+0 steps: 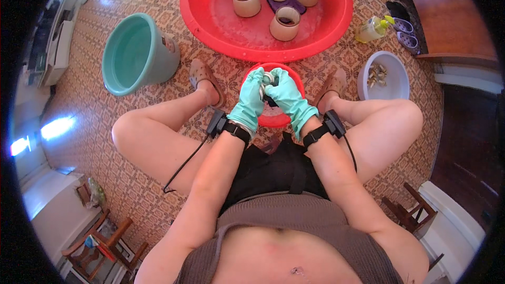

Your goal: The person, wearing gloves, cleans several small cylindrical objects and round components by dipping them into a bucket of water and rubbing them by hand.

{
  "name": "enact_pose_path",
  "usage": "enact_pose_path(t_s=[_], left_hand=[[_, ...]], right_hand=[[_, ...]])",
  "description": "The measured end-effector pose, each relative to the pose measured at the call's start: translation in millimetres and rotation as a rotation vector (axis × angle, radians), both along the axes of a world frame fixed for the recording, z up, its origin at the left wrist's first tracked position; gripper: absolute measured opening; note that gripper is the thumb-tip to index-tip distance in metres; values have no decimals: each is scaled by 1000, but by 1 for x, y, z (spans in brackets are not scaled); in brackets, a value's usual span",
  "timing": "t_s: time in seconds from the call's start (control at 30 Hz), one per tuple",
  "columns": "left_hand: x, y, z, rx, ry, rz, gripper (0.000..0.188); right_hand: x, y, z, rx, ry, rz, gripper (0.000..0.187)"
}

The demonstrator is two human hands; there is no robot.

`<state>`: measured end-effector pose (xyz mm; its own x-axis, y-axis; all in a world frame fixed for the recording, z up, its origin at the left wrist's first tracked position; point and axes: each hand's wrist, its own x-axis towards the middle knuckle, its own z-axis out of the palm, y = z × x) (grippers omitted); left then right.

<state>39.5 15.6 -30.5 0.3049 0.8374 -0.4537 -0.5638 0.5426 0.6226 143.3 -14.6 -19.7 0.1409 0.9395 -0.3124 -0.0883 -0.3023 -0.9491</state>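
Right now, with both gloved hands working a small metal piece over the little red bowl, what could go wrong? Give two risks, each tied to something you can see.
1. The small metal piece, pinched between the left hand and right hand, may slip from wet gloves and miss the small red bowl.
2. The cups in the big red basin stand loosely, one tipped; a knock might topple more.

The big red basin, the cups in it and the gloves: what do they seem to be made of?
The big red basin looks like moulded plastic: even colour, smooth glossy rim. The cups seem glazed ceramic or hard plastic, beige with dark rims; the sheen leaves it open. The gloves on the left hand and right hand look like thin teal rubber or nitrile, clinging and creased at the wrists.
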Motion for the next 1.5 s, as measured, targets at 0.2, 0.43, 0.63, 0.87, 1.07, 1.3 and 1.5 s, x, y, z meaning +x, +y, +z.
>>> enact_pose_path(t_s=[0.2, 0.43, 0.63, 0.87, 1.07, 1.3, 1.5], left_hand=[[-13, 6, -2, -55, -22, -160, 26], [-26, 23, 34, 42, 263, -460, 21], [-34, 26, 23, -5, 137, -518, 20], [-13, 13, -9, -78, 82, -332, 25], [-13, 7, -16, -87, 95, -266, 22], [-15, 9, 10, -3, 309, -285, 16], [-25, 18, 26, -25, 294, -509, 17]], right_hand=[[4, 1, 4, 46, 217, -13, 18], [27, 1, 15, -12, 377, 69, 20], [24, -2, 8, -13, 507, -27, 19], [18, 9, 6, -19, 117, 102, 19], [13, 3, 2, 46, 80, -28, 13], [29, 4, 3, -92, 264, 51, 15], [38, 2, 8, -236, 69, 151, 20]])
